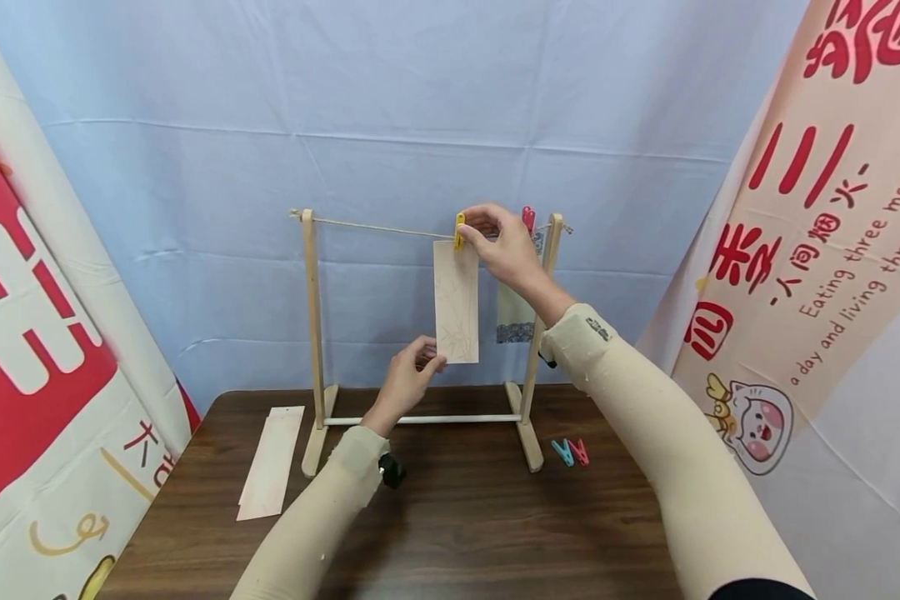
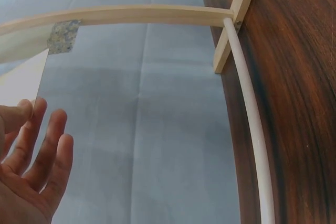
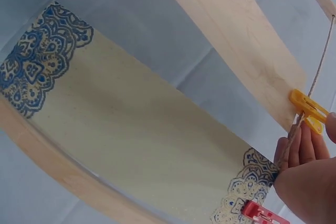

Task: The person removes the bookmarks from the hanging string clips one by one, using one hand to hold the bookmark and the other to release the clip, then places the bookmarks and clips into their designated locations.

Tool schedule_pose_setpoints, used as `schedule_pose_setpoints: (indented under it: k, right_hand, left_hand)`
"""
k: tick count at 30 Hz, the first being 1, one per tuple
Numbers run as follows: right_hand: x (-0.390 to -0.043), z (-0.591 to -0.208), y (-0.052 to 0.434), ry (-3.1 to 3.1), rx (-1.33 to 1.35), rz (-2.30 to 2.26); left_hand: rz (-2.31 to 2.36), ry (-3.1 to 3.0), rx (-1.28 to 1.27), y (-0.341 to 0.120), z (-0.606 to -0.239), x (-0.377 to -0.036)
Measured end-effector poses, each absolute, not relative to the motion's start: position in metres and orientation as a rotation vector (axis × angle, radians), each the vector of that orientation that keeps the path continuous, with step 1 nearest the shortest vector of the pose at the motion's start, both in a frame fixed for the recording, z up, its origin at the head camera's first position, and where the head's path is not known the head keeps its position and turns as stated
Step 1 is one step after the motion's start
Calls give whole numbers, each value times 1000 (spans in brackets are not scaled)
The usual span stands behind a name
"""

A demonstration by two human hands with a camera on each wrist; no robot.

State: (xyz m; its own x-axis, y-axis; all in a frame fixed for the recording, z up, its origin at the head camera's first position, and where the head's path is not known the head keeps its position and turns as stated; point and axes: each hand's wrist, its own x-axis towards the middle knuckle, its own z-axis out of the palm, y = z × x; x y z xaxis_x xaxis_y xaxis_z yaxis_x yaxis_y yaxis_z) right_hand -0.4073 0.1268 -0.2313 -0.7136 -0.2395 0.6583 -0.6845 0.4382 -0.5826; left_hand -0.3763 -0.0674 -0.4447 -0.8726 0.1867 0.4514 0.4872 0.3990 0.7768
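Observation:
A pale paper card [image 1: 456,304] with a faint plant drawing hangs below the twine [image 1: 382,227] of a wooden rack. My right hand [image 1: 504,246] holds a yellow clothespin [image 3: 307,109] at the card's top edge, where it sits over the twine. Down at the card's lower left corner, my left hand [image 1: 411,371] pinches the edge between thumb and forefinger, its other fingers spread in the left wrist view. Beside it, a second card [image 3: 126,114] with blue lace-like patterned ends hangs from a red clothespin [image 3: 260,212].
The rack's left post [image 1: 312,317] and white crossbar [image 1: 450,419] stand on a dark wooden table [image 1: 480,533]. Pale cards [image 1: 272,462] lie stacked at the left. A blue clothespin [image 1: 562,452] and a pink clothespin [image 1: 579,452] lie right of the rack. Behind hangs a light blue cloth.

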Motion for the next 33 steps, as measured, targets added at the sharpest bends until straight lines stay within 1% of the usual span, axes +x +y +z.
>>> schedule_pose_setpoints:
  k: [33]
  right_hand:
    - [-407,-234,122,-2010,768,1201]
  left_hand:
    - [-1474,-2295,-602,-68,-443,-371]
